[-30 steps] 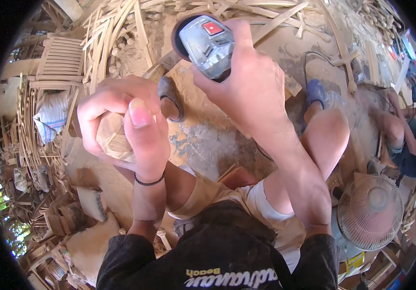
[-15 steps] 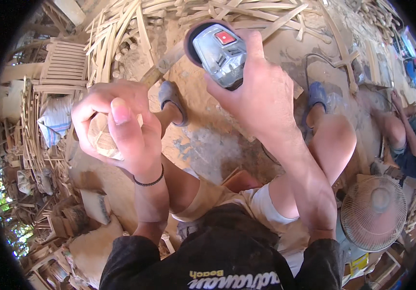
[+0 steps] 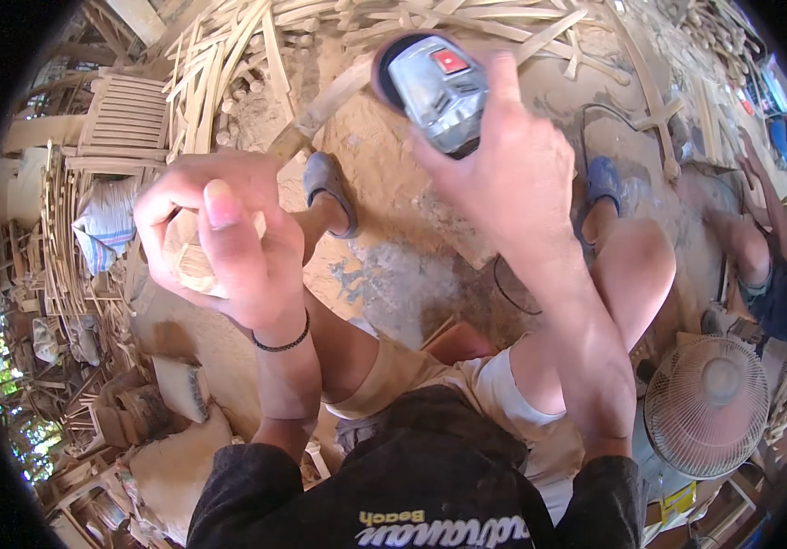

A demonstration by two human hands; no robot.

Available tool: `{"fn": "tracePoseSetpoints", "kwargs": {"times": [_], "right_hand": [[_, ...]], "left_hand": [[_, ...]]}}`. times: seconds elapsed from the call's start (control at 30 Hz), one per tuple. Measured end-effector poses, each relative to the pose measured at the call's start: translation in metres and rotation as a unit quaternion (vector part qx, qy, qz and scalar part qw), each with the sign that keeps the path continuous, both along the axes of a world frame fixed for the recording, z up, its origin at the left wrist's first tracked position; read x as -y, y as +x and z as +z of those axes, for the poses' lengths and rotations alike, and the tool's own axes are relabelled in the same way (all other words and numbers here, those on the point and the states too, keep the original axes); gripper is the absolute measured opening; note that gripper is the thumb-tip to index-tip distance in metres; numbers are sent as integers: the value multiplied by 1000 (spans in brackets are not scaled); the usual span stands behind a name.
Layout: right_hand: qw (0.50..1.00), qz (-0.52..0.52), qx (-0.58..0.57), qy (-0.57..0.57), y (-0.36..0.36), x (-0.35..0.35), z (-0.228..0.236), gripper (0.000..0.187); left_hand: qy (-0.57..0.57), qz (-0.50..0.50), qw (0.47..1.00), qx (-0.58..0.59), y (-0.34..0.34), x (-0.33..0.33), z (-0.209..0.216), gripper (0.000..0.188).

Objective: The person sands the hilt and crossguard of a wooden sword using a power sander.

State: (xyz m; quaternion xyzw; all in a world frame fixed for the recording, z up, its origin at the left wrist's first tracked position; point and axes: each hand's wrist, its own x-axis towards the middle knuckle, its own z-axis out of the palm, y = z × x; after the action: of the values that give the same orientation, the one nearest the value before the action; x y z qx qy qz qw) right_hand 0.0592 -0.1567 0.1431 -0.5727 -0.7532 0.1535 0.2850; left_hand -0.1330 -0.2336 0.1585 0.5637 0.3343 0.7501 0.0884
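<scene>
My left hand (image 3: 229, 242) is wrapped round the rounded butt of a long, pale wooden piece (image 3: 334, 96), its thumb lying over the end. The shaft runs away from me past the fist, narrow and blade-like at the far part. In my right hand (image 3: 517, 174) is an angle grinder (image 3: 444, 96) with a silver-grey head, a red button and a dark round disc. The disc faces left, near the far end of the wooden piece, with a small gap between them. The grinder's rear body is hidden by my hand.
Piles of wooden strips (image 3: 229, 73) lie along the far side. A slatted wooden panel (image 3: 123, 119) and a sack (image 3: 105, 224) are at the left. A fan (image 3: 706, 407) stands at the right, below another person's leg (image 3: 741, 242). A cable (image 3: 512, 288) lies on the dusty floor.
The angle grinder has moved to the right with my right hand, widening its gap from the wooden piece. My left hand has stayed nearly in place.
</scene>
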Motion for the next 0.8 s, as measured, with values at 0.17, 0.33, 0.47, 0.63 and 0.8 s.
{"fn": "tracePoseSetpoints", "kwargs": {"times": [0.17, 0.33, 0.47, 0.63, 0.8], "right_hand": [[996, 40, -75, 24, -3, 1, -2, 73], [993, 86, -79, -15, -18, 12, -7, 71], [1000, 10, -27, -6, -10, 4, 1, 72], [994, 0, -104, 43, 6, -9, -3, 74], [988, 55, -144, 8, -13, 3, 0, 75]], "left_hand": [[17, 7, 1000, -7, 3, 0, 5, 30], [31, 2, 999, -11, 11, -4, 0, 29], [25, -3, 1000, 2, 5, -1, 2, 28], [14, 39, 998, -40, 6, 0, 6, 15], [16, 12, 999, -50, 5, 0, 6, 16]]}}
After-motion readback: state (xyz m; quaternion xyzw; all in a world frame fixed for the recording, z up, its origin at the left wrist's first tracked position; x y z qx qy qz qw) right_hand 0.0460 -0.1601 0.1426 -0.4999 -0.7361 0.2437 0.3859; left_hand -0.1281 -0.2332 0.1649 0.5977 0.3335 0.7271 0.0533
